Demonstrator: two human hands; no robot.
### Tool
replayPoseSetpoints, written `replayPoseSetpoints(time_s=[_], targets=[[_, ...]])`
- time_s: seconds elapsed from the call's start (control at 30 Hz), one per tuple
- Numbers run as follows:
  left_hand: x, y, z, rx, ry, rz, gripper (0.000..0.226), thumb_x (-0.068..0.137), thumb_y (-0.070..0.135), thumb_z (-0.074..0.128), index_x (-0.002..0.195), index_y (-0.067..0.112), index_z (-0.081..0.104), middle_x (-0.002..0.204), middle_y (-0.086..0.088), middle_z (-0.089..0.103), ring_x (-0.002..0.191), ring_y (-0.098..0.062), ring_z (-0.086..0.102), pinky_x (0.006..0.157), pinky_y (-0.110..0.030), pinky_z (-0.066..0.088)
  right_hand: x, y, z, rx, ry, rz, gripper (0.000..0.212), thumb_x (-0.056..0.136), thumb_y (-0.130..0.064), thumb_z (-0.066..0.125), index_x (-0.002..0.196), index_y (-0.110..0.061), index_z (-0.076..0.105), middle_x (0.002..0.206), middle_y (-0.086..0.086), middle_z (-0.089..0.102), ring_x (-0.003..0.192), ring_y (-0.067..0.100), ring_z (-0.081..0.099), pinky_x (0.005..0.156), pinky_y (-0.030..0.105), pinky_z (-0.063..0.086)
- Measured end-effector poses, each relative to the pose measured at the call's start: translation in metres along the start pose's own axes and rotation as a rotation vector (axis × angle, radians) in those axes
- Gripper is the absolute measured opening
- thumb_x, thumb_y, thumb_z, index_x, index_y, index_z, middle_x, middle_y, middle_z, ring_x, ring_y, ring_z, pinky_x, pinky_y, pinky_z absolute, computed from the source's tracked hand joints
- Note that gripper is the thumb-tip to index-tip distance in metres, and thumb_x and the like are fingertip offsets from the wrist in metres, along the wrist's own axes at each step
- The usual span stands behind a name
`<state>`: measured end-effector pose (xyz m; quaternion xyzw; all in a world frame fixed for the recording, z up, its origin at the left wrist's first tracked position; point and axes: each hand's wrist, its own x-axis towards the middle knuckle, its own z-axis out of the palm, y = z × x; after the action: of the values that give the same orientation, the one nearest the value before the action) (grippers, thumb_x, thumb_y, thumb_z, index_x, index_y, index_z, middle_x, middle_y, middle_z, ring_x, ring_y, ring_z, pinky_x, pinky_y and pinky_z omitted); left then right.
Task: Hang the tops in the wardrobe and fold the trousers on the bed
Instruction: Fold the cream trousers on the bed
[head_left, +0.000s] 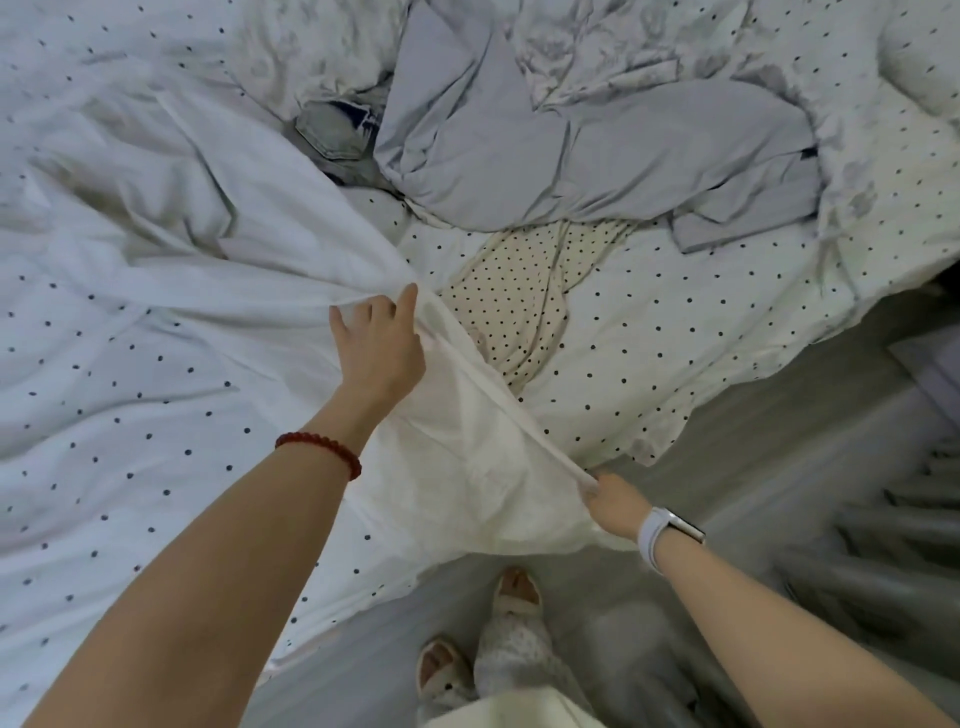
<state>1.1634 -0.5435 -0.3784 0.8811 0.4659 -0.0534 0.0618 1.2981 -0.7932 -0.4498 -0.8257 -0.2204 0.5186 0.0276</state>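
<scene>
Bed (130, 415) in a polka-dot sheet, clothes heaped at the far side. We've got a white garment (457, 457) stretched along the near edge: left hand (382, 345) gripping one end, right hand (615, 501) pinching the other, hands well apart. Probably trousers, hard to say. We'd keep the edge taut and flatten it before folding. No labels or writing readable.

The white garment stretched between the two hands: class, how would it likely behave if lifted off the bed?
The white garment is probably floppy: it sags and creases between the left hand and right hand. It seems light and thin, since a pinched edge holds it taut. It would likely drape rather than keep shape.
</scene>
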Motion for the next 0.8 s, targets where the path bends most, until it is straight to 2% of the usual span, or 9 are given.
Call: replayPoseSetpoints(time_s=[0.1, 0.17, 0.23, 0.4, 0.5, 0.6, 0.73, 0.8], targets=[[-0.011, -0.010, -0.007, -0.145, 0.087, 0.020, 0.053, 0.088, 0.006, 0.046, 0.140, 0.010, 0.036, 0.122, -0.015, 0.054, 0.116, -0.033, 0.047, 0.107, -0.046, 0.024, -0.003, -0.024, -0.004, -0.074, 0.215, -0.093, 0.025, 0.093, -0.022, 0.042, 0.115, -0.013, 0.050, 0.116, 0.010, 0.059, 0.106, 0.032, 0.056, 0.086, 0.039, 0.045], [-0.024, -0.026, -0.013, -0.215, 0.214, 0.001, 0.047, 0.085, 0.001, 0.052, 0.131, 0.005, 0.048, 0.111, -0.018, 0.057, 0.106, -0.037, 0.052, 0.096, -0.047, 0.034, -0.010, -0.046, -0.006, -0.101, 0.298, -0.204, 0.025, 0.093, -0.023, 0.043, 0.115, -0.014, 0.052, 0.115, 0.007, 0.058, 0.106, 0.030, 0.055, 0.086, 0.037, 0.045], [-0.036, -0.047, -0.019, -0.247, 0.311, -0.084, 0.042, 0.083, -0.001, 0.056, 0.124, 0.003, 0.053, 0.108, -0.020, 0.056, 0.102, -0.039, 0.052, 0.088, -0.048, 0.038, -0.019, -0.072, -0.006, -0.150, 0.349, -0.327, 0.029, 0.095, -0.024, 0.044, 0.122, -0.014, 0.049, 0.118, 0.005, 0.055, 0.110, 0.027, 0.052, 0.089, 0.037, 0.042], [-0.042, -0.115, -0.036, -0.493, 0.363, -0.401, 0.042, 0.090, 0.003, 0.049, 0.131, 0.000, 0.044, 0.130, -0.024, 0.041, 0.120, -0.038, 0.039, 0.097, -0.046, 0.037, -0.027, -0.164, -0.007, -0.183, 0.418, -0.528, 0.048, 0.096, -0.022, 0.043, 0.141, -0.016, 0.029, 0.140, 0.007, 0.039, 0.129, 0.026, 0.036, 0.104, 0.038, 0.031], [-0.029, -0.151, -0.046, -0.756, 0.350, -0.552, 0.047, 0.095, 0.010, 0.046, 0.139, 0.003, 0.033, 0.138, -0.019, 0.034, 0.123, -0.032, 0.041, 0.099, -0.035, 0.036, -0.028, -0.218, -0.007, -0.248, 0.425, -0.620, 0.055, 0.097, -0.024, 0.041, 0.146, -0.016, 0.018, 0.145, 0.006, 0.033, 0.133, 0.026, 0.030, 0.106, 0.038, 0.025], [0.000, -0.186, -0.057, -1.090, 0.301, -0.762, 0.051, 0.097, 0.021, 0.043, 0.144, 0.009, 0.027, 0.143, -0.010, 0.034, 0.122, -0.024, 0.045, 0.088, -0.029, 0.047, -0.023, -0.270, -0.006, -0.291, 0.432, -0.706, 0.058, 0.096, -0.025, 0.043, 0.147, -0.017, 0.016, 0.143, 0.006, 0.033, 0.129, 0.026, 0.034, 0.105, 0.038, 0.028], [0.049, -0.244, -0.062, -1.594, 0.252, -0.993, 0.045, 0.096, 0.030, 0.042, 0.136, 0.010, 0.040, 0.129, -0.014, 0.051, 0.101, -0.025, 0.054, 0.069, -0.034, 0.050, -0.014, -0.340, 0.006, -0.386, 0.477, -0.913, 0.058, 0.093, -0.027, 0.048, 0.145, -0.017, 0.026, 0.137, 0.006, 0.041, 0.122, 0.028, 0.040, 0.101, 0.040, 0.031], [0.066, -0.266, -0.070, -1.735, 0.267, -1.072, 0.044, 0.096, 0.037, 0.044, 0.131, 0.011, 0.044, 0.116, -0.010, 0.055, 0.098, -0.026, 0.056, 0.070, -0.036, 0.050, -0.015, -0.372, 0.014, -0.472, 0.450, -0.964, 0.061, 0.092, -0.036, 0.046, 0.146, -0.022, 0.022, 0.140, 0.003, 0.036, 0.123, 0.026, 0.038, 0.099, 0.039, 0.030]])
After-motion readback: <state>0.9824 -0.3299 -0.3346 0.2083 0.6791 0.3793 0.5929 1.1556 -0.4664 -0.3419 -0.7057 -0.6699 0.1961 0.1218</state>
